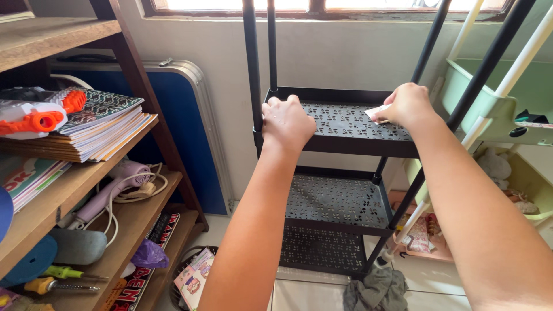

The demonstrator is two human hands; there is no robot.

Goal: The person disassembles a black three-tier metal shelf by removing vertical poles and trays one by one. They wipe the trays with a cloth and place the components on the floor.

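I see left hand [286, 122] at 9 o'clock of black perforated rack shelf [345, 122], grip clamped on its front-left corner by upright pole [252, 69]. Right hand [408, 105] at 3 o'clock, grip pinched together on small white cloth [375, 112], pressed to shelf top. Grey rag [377, 288] on floor, 6 o'clock. Wooden shelving [69, 190] far at 9 o'clock.

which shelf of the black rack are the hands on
The top shelf: left hand grips its edge, right hand presses a white cloth on it; the two lower shelves are untouched.
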